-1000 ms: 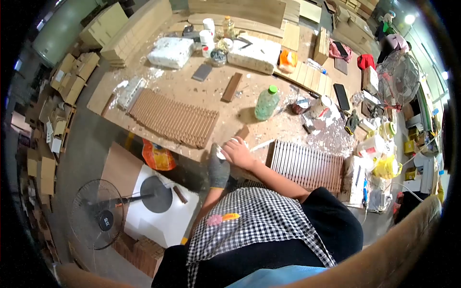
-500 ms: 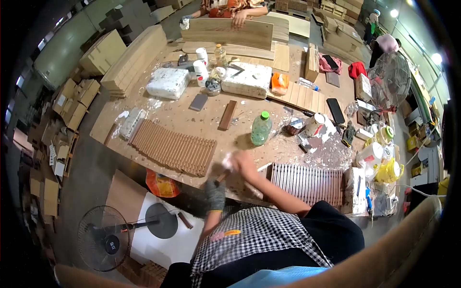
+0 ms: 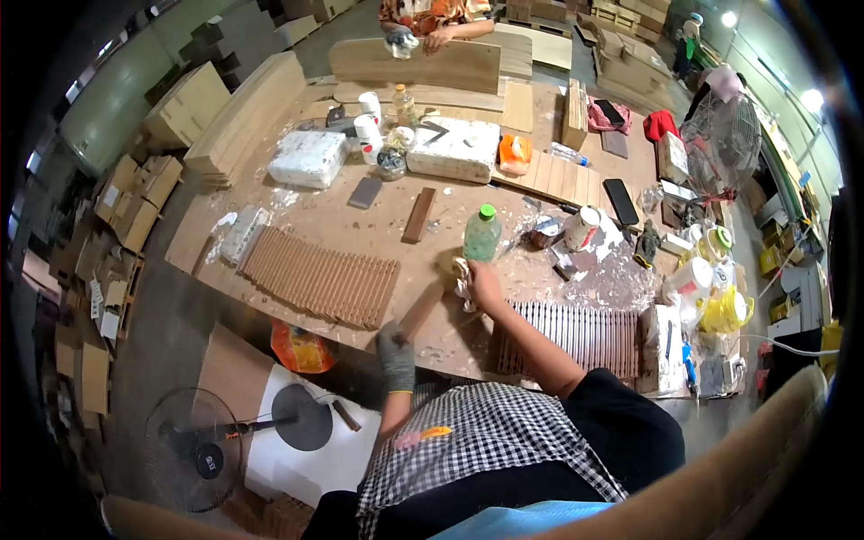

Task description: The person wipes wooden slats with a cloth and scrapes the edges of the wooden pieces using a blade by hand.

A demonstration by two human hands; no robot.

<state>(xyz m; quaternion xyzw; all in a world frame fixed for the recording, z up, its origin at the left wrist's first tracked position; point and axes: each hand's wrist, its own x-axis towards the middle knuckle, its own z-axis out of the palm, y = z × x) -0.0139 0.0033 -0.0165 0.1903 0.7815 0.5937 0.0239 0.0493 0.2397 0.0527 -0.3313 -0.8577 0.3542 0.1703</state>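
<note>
Black short-sleeved top [image 3: 634, 423] worn under black-and-white checked apron [image 3: 490, 427] marked with pink-and-orange motif [image 3: 421, 437]. Left hand [image 3: 394, 353] covered by grey glove [image 3: 399, 373], cuff [image 3: 400, 391] edged yellow.

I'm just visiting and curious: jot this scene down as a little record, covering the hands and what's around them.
Left hand: grey-gloved, gripping one end of a brown strip
Right hand: bare, holding a crumpled whitish rag near the strip's far end
To the left: brown slatted row
To the right: pale-edged slatted row
Just beyond: green-capped bottle
Across the table: another person's bare hand at a wooden board's top edge
</note>
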